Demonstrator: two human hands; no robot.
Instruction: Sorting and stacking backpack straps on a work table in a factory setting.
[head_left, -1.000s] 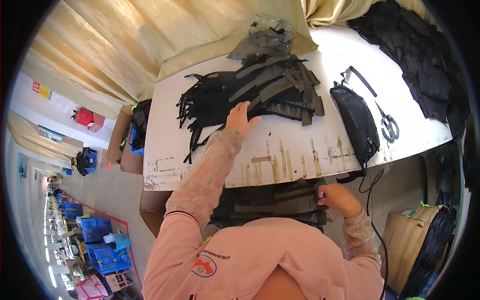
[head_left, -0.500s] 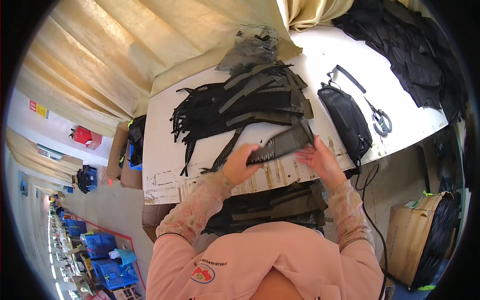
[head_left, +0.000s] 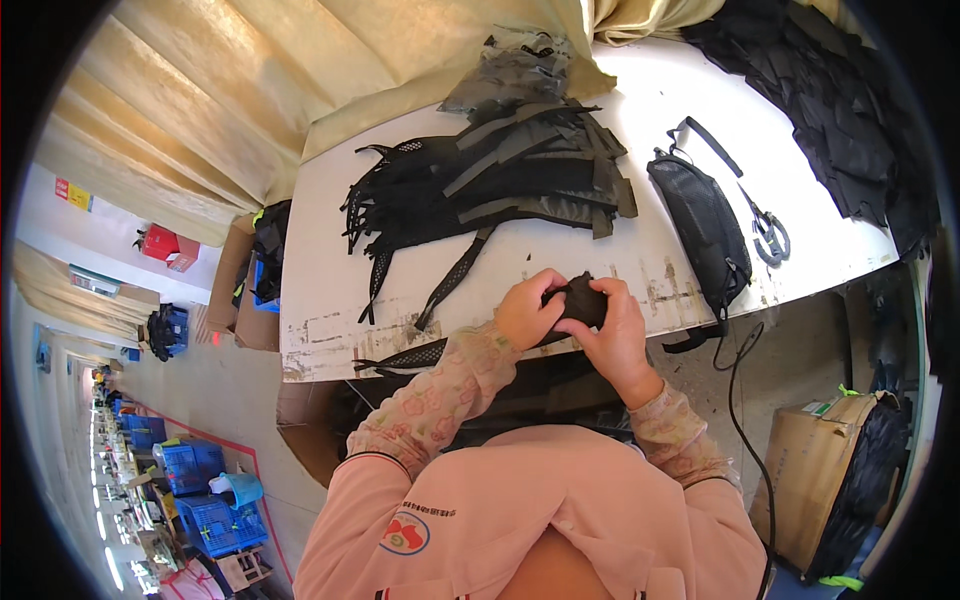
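Note:
Both my hands are close together over the front edge of the white table [head_left: 330, 230]. Between them a black fabric strap piece [head_left: 585, 302] is bunched up and folded. My left hand [head_left: 530, 312] pinches its left side, and my right hand [head_left: 615, 335] grips the other side with thumb and fingers. The strap's narrow mesh tail [head_left: 408, 357] hangs out by my left forearm, along the table edge. Just beyond my hands lies a loose pile of similar black mesh-and-fabric straps [head_left: 500, 180].
Right of the pile lies a black mesh pouch [head_left: 700, 235], beside a dark looped object [head_left: 771, 238] on a strap. Black fabric [head_left: 830, 110] heaps at the far right. A clear plastic bag [head_left: 515, 70] sits behind. Cardboard boxes [head_left: 815, 480] and blue baskets [head_left: 220, 520] stand on the floor.
The strap piece was stretched flat between my hands, with my right fingers spread at its wide end. Now that end is bunched up, and my hands have come together nearer the edge.

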